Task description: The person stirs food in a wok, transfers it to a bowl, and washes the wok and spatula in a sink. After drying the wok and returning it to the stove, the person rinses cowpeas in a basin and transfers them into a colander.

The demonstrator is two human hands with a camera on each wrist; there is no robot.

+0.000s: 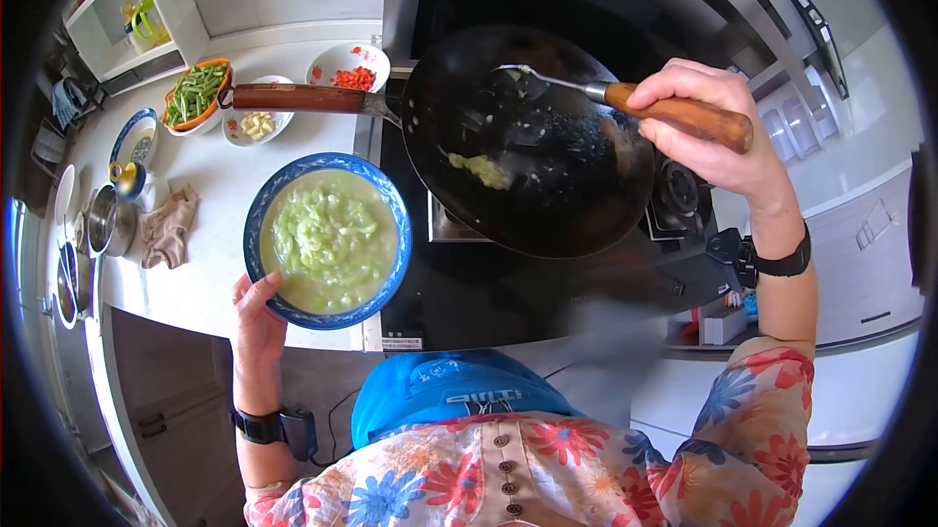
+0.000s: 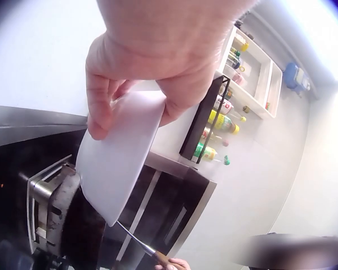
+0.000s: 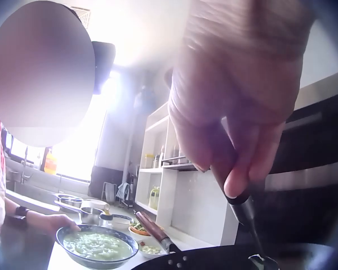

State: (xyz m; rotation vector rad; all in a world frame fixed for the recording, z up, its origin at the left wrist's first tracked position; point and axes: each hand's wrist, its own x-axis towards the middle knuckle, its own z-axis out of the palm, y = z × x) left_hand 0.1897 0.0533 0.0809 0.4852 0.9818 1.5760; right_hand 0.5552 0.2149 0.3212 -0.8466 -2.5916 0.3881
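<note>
My left hand (image 1: 258,322) grips the near left rim of a blue-edged bowl (image 1: 256,210), thumb over the rim. Pale green chopped vegetable (image 1: 322,234) in cloudy liquid fills it. The bowl's white underside (image 2: 121,154) tilts in the left wrist view, fingers spread beneath. My right hand (image 1: 708,117) grips the wooden handle of a metal spatula (image 1: 567,83), whose head reaches into a black wok (image 1: 576,205). A small clump of green vegetable (image 1: 479,168) and white bits cling inside the wok. The right wrist view shows the right fingers (image 3: 236,183) curled round the handle.
The wok's wooden handle (image 1: 298,98) juts left over the counter (image 1: 210,205). Behind the bowl stand a dish of red pieces (image 1: 354,78), garlic-like pieces (image 1: 257,125) and green beans in an orange basket (image 1: 195,92). Pots (image 1: 110,221) and a cloth (image 1: 169,227) lie left.
</note>
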